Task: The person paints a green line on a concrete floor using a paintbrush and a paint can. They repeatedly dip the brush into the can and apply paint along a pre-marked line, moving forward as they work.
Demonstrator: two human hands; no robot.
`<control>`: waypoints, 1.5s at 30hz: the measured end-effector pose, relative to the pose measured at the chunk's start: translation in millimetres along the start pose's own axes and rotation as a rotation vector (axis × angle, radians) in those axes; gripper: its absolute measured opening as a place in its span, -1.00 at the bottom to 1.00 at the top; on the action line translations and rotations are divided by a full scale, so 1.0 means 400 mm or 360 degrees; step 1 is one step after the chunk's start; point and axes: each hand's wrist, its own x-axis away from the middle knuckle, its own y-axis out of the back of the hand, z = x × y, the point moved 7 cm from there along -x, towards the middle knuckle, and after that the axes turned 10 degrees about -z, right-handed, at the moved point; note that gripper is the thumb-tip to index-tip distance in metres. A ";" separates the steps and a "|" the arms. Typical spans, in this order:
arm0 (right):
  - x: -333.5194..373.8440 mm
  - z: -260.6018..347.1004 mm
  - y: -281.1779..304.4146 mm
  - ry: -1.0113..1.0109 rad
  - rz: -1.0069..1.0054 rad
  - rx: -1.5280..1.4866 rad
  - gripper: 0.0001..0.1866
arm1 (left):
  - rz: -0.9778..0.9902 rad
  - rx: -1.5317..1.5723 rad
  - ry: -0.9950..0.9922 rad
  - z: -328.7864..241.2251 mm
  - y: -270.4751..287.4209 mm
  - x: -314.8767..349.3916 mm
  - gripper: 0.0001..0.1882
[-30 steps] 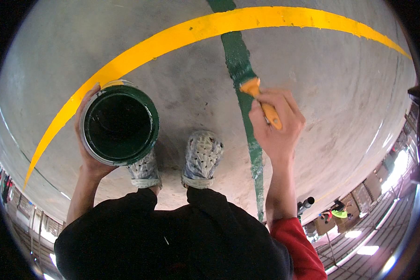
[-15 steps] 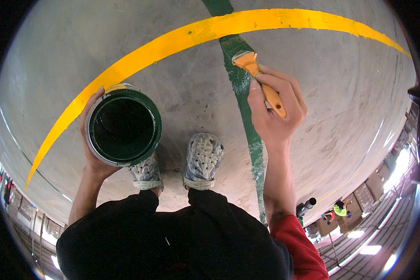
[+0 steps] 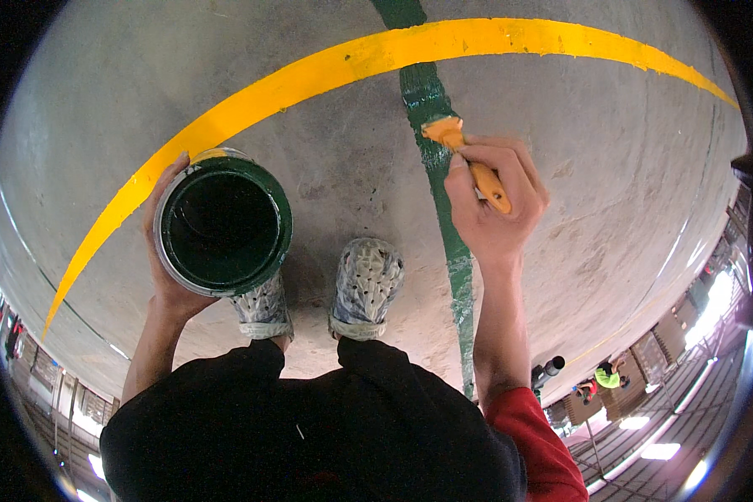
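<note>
My left hand [image 3: 166, 276] is wrapped round the outer side of a round paint can [image 3: 281, 243] and holds it up, its open top facing me. Dark green paint [image 3: 217, 219] lies inside, and green coats the inner rim. Between the thumb and fingers of my right hand [image 3: 504, 188] is a paintbrush with an orange handle [image 3: 487, 182]. Its head is down at the green stripe [image 3: 437, 155] on the floor; the bristles are mostly hidden. Wet, shiny paint shows on the stripe around the brush, with streaks and thinner patches nearer my body.
A wide yellow stripe [image 3: 309, 82] crosses the grey concrete floor [image 3: 343, 151] and the green stripe beyond the brush. My speckled clogs [image 3: 366, 280] stand left of the green stripe. At the far right are a dark cylindrical object [image 3: 552, 368], people [image 3: 608, 376] and stacked brown goods.
My right hand has drawn the brush a little toward me along the green stripe. The stretch just beyond the brush looks darker and more evenly covered. The can has hardly moved.
</note>
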 end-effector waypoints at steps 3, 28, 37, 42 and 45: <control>-0.011 0.010 0.017 0.0007 -0.0071 -0.0010 -0.82 | 0.0007 0.0005 0.0008 -0.002 -0.002 -0.002 0.45; -0.026 0.002 -0.003 -0.0009 -0.0138 0.0025 -0.90 | -0.0021 0.0096 0.0024 0.008 0.009 0.003 0.43; -0.021 0.002 0.009 -0.0055 -0.0048 0.0010 -0.89 | -0.0032 0.0090 0.0029 0.003 0.013 0.000 0.42; -0.036 0.011 0.000 -0.0023 -0.0156 -0.0003 -0.85 | -0.0015 0.0077 0.0002 0.002 0.011 -0.005 0.42; -0.037 0.013 -0.007 -0.0069 -0.0055 0.0070 -0.86 | -0.0022 0.0119 0.0011 0.003 0.013 -0.006 0.42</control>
